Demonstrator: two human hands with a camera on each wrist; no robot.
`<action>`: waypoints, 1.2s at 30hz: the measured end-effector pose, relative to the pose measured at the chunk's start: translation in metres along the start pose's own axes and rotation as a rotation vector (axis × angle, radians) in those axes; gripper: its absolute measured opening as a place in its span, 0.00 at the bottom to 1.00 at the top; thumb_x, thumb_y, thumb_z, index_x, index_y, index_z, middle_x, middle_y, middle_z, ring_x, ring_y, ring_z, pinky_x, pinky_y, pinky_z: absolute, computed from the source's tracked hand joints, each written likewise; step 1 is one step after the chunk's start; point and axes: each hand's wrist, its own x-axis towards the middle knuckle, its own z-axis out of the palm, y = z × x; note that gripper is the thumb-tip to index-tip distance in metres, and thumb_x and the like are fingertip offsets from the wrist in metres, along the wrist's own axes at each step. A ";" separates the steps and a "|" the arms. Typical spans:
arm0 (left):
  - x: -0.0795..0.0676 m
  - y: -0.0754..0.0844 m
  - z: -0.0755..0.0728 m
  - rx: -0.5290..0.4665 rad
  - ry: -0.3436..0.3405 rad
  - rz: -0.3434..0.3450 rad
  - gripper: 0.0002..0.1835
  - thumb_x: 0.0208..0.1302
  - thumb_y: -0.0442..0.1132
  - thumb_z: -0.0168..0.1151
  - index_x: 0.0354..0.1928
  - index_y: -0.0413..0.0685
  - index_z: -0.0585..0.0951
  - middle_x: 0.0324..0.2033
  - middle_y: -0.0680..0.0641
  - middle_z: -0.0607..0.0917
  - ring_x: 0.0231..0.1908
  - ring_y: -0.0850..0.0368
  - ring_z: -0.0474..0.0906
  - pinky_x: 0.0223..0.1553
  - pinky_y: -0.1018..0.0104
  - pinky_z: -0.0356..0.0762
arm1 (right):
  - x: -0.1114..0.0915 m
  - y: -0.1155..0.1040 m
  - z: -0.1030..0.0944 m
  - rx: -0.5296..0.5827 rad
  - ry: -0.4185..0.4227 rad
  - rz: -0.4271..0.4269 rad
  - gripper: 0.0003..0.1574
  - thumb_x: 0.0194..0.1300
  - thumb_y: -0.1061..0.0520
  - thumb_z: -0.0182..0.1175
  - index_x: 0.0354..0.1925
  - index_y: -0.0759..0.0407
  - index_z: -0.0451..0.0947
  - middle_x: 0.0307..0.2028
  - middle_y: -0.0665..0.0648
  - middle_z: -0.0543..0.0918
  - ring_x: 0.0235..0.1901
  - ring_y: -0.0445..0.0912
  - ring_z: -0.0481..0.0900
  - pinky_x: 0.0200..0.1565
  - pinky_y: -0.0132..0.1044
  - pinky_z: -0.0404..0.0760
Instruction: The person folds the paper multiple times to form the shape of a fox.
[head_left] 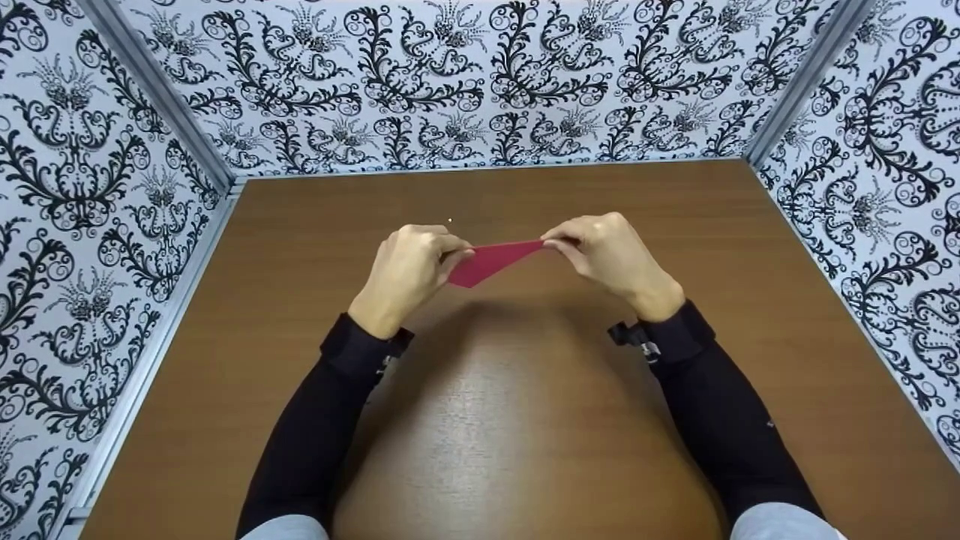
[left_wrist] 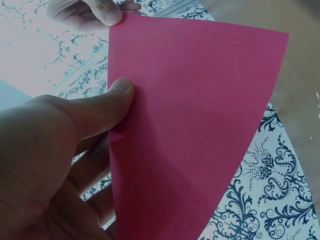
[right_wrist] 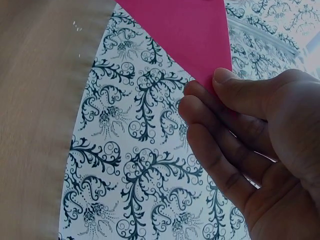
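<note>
A red sheet of paper [head_left: 491, 262] is held up above the table between both hands, its outline tapering toward the right. My left hand [head_left: 409, 266] pinches its left part along the upper edge. In the left wrist view the left thumb [left_wrist: 112, 102] lies on the face of the paper [left_wrist: 200, 100], with the fingers behind it. My right hand [head_left: 611, 259] pinches the narrow right corner. The right wrist view shows the right thumb [right_wrist: 240, 92] on one side of the paper [right_wrist: 192, 35] and fingertips behind.
A brown wooden table [head_left: 495, 420] lies beneath both arms, with their shadows on it. White walls with black scroll patterns [head_left: 450, 75] stand at the back, left and right, joined by grey metal posts [head_left: 161, 97]. A dark band [head_left: 367, 349] with a small device circles each wrist.
</note>
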 end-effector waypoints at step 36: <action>0.000 0.008 0.014 0.064 0.008 0.028 0.07 0.80 0.42 0.78 0.47 0.48 0.99 0.39 0.49 0.98 0.37 0.50 0.96 0.38 0.49 0.96 | 0.004 -0.012 -0.001 0.048 0.088 0.026 0.09 0.78 0.63 0.77 0.53 0.66 0.93 0.48 0.65 0.96 0.48 0.57 0.95 0.53 0.48 0.97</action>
